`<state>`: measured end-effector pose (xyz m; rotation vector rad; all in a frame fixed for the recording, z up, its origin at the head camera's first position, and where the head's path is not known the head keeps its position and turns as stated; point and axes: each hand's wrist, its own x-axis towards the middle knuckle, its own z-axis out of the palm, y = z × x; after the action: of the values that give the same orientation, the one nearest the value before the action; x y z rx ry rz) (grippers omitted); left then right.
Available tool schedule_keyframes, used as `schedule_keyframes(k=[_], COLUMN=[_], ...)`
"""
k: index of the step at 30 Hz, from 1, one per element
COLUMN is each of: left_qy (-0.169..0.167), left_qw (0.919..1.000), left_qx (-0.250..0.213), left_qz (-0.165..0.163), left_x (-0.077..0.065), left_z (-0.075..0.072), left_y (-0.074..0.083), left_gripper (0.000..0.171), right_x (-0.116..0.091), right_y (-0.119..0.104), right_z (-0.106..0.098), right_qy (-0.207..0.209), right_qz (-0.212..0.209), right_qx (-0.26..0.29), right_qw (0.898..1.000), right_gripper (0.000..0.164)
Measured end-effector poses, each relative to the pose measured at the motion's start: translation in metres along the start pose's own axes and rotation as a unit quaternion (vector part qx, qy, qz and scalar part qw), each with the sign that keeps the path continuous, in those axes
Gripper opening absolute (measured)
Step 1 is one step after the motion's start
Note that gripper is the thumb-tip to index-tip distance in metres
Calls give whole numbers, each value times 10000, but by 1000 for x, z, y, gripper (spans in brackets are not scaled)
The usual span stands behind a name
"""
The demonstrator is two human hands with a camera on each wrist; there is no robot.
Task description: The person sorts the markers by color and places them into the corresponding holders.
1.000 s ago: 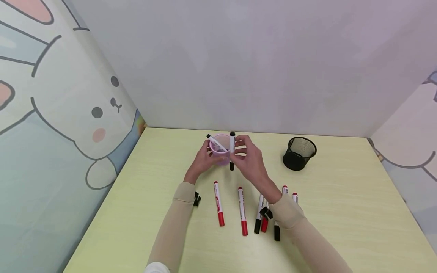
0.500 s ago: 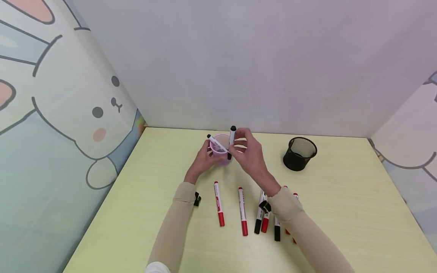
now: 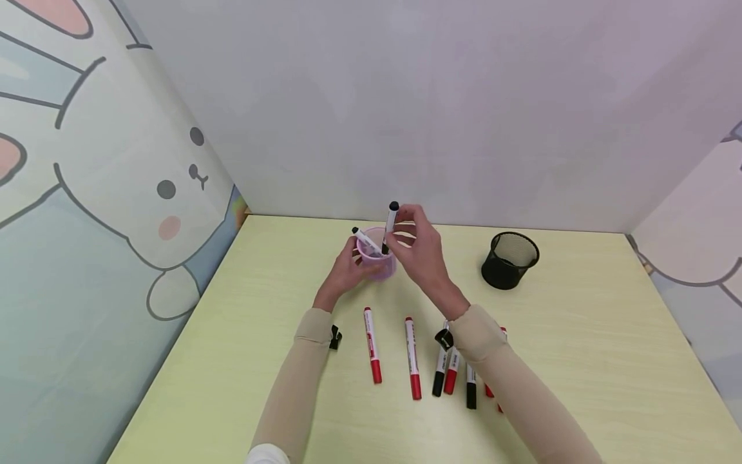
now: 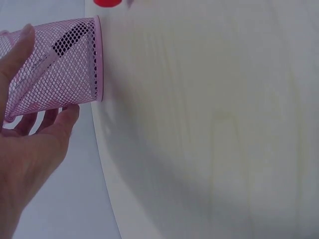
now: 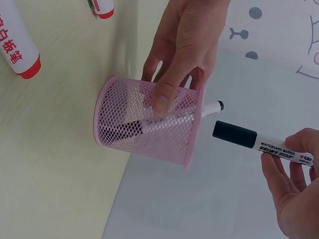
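My left hand [image 3: 343, 272] grips the side of a pink mesh pen cup [image 5: 169, 145], thumb across the front and fingers around the back. One black-capped whiteboard marker [image 3: 365, 240] leans inside it, its black end poking above the rim. Between thumb and fingertips, my right hand [image 3: 421, 250] pinches a second black whiteboard marker [image 5: 271, 147], cap end down. In the head view that cap overlaps the cup's opening; the right wrist view shows it just outside the rim. The left wrist view shows the cup [image 4: 65, 74] with the leaning marker through the mesh.
A black mesh pen cup [image 3: 503, 274] stands to the right on the table [image 3: 591, 335]. Two red markers lie near the middle, one on the left [image 3: 372, 345] and one beside it [image 3: 413, 357]. Several red and black markers [image 3: 471, 386] lie partly under the right forearm. A wall rises behind.
My right hand has lifted the black marker and shifted it slightly left, from beside the pink pen cup to its rim. The left hand and the cup have stayed in place.
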<state>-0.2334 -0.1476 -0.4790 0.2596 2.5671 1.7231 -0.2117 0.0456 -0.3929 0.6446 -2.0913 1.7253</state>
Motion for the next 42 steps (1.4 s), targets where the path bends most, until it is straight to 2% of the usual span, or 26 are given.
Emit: schedule_keyframes(k=[10,21,33,42], left_qy=[-65,-79,-129,-110], left_qw=[10000,9998,9996,9996], left_qx=[-44,-157,-254,-251], left_qz=[42,48,24,-41], left_x=[0,1,-1,0], left_z=[0,0,-1,-1], left_y=[0,1,1,-1], left_gripper=[80,75,74,74], right_x=[9,12,13,13], right_y=[13,24,36,42], right_z=[3,10,18,21], right_qy=[-121,-554,-1234,-1732], right_qz=[-98,121,191,195], right_qx=[-110,-428,-996,-1150], right_qw=[9998,9975,9872,9779], right_gripper=[38,33,27,25])
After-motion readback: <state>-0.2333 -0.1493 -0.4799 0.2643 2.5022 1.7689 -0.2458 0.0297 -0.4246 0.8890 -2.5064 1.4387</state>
